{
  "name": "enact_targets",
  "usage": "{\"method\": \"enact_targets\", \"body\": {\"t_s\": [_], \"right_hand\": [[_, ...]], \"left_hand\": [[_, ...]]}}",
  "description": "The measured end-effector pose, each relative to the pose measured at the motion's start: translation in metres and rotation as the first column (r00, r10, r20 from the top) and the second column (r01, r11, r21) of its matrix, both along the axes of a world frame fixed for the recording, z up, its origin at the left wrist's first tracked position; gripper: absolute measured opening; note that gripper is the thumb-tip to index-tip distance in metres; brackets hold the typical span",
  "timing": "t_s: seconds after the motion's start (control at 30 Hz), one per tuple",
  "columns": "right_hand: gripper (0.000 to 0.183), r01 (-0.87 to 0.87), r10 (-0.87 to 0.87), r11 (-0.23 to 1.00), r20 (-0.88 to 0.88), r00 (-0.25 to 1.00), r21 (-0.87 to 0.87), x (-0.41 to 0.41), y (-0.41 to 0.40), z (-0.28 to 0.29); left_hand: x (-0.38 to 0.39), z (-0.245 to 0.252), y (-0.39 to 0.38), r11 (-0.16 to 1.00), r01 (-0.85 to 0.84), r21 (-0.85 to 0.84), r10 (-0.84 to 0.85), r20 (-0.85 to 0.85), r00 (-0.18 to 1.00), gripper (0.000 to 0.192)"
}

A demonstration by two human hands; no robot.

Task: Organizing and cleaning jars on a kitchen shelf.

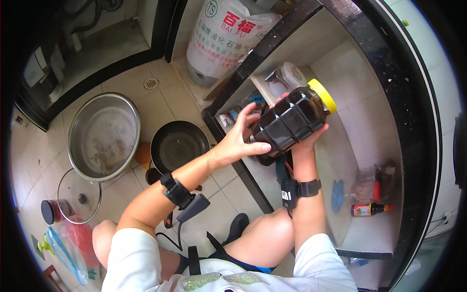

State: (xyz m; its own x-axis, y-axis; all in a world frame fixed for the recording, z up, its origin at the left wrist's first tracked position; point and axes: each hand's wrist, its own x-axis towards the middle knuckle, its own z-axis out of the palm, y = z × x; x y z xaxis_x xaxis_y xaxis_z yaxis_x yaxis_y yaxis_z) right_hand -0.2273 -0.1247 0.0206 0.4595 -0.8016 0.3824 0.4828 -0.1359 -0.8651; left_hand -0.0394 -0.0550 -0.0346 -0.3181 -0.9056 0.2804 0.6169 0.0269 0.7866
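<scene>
A large clear plastic jar (290, 118) with dark contents and a yellow screw lid (322, 96) lies tilted across both hands, lid end up and to the right. My right hand (311, 140) grips it from below; its fingertips show at the far side and the palm is hidden. My left hand (245, 137) is at the jar's base, thumb across its lower end and fingers spread beside it. The jar is held at the opening of a low tiled cabinet (328, 33). Behind it stands a tub with a white lid (294, 75) on a small ledge.
A steel basin (105, 135), a black frying pan (180, 145) and a glass lid (79, 197) are on the tiled floor to the left. A gas cylinder (226, 40) stands beyond. A sauce bottle (370, 210) and a blue cloth (337, 196) lie inside the cabinet. A dark frame (239, 168) edges it.
</scene>
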Motion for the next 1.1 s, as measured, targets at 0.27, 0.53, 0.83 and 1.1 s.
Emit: {"method": "enact_targets", "body": {"t_s": [0.27, 0.53, 0.83, 1.1], "right_hand": [[0.117, -0.332, 0.310, 0.941, 0.229, 0.923, 0.062, 0.009, 0.005, 0.000], [0.114, -0.133, 0.135, 0.986, -0.015, 0.991, 0.098, -0.012, 0.008, 0.015], [0.088, 0.016, -0.153, 0.968, -0.541, 0.827, -0.250, -0.026, 0.021, 0.053], [0.071, 0.444, -0.526, 0.850, -0.480, 0.702, -0.282, -0.066, 0.078, 0.061]], "left_hand": [[-0.014, 0.003, 0.010, 0.979, 0.188, 0.079, -0.190, 0.009, 0.982, 0.109], [-0.017, -0.002, 0.011, 0.993, -0.062, -0.103, 0.076, 0.138, 0.988, 0.098], [-0.017, -0.003, 0.008, 0.952, -0.274, -0.138, 0.300, 0.223, 0.928, 0.100], [-0.044, 0.008, 0.015, 0.901, -0.062, -0.430, 0.307, 0.529, 0.791, 0.116]]}}
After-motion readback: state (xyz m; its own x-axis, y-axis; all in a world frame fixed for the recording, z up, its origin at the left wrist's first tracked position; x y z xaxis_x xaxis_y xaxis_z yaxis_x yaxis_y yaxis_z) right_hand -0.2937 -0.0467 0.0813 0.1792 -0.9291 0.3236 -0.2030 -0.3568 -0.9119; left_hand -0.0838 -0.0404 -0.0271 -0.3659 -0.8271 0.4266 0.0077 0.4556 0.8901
